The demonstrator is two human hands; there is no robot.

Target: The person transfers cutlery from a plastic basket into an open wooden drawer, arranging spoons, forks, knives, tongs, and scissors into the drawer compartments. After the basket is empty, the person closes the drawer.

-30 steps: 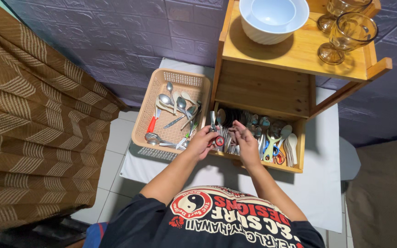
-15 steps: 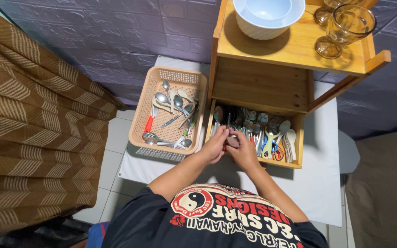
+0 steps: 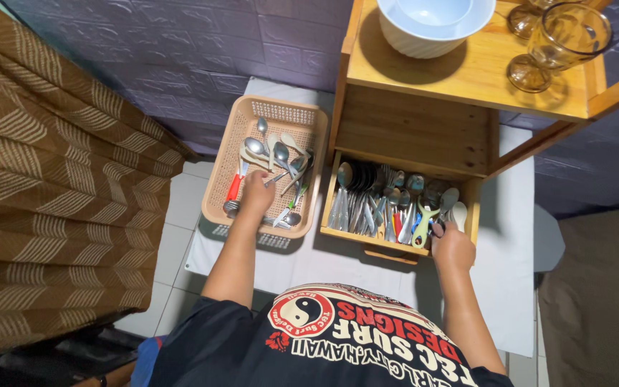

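The left hand (image 3: pixel 256 195) reaches into the tan plastic basket (image 3: pixel 232 143) that sits on the white-covered tabletop (image 3: pixel 511 236), its fingers curled down among the loose spoons (image 3: pixel 278 152) at the basket's near end; its grip looks closed around the handle of a metal utensil (image 3: pixel 281 175) whose shaft runs up and to the right from the knuckles, though the fingertips are hidden under the hand and I cannot tell exactly what they pinch. Just beside that hand, on its left, lies a red-handled tool (image 3: pixel 233 188), touching or nearly touching the thumb side. The right hand (image 3: pixel 453 247) rests well apart from the left, at the front right corner of the wooden drawer (image 3: pixel 367 240), which stands open below the wooden shelf (image 3: pixel 467 75). Its fingers fold over the drawer's front edge and press against the cutlery (image 3: pixel 367 204) packed inside, just beside a green-handled tool (image 3: pixel 424 218) and a pale spoon (image 3: pixel 458 213); whether this grip is clenched on a piece or only lying on the edge cannot be told. The basket stands immediately left of the drawer, their sides near each other. On the shelf above stand a white bowl (image 3: pixel 431 32) and two amber glasses (image 3: pixel 553 43).
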